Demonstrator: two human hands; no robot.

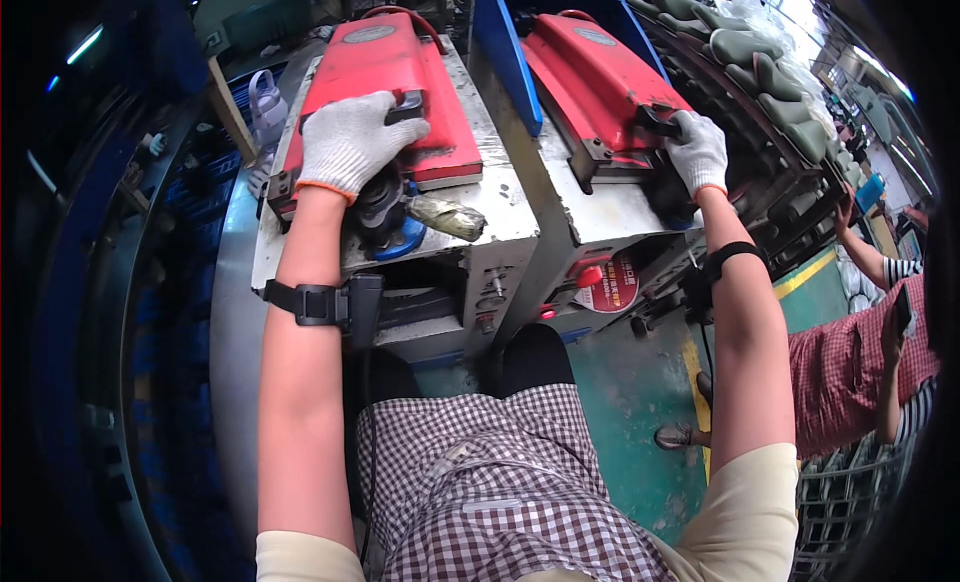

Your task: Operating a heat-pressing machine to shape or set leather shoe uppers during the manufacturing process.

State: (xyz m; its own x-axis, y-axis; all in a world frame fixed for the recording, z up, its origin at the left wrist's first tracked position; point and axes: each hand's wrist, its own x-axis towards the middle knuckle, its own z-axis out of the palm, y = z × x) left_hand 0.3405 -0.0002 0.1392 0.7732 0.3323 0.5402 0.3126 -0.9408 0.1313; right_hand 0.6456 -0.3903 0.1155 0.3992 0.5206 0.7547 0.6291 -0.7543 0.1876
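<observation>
The left hand (355,147), in a white knit glove with an orange cuff, lies on the long red left cover (365,57) and touches its black left handle (407,106). I cannot tell if its grip goes round it. The right hand (698,152), gloved the same way, has its grip wrapped on the black right handle (655,120) of the long red right cover (600,67). A crumpled greenish-brown bundle (450,219) lies near the front edge of the scuffed white left worktop (510,204).

Lilac bottle (268,114) left; yellow floor line (806,273), co-worker (840,387) right.
</observation>
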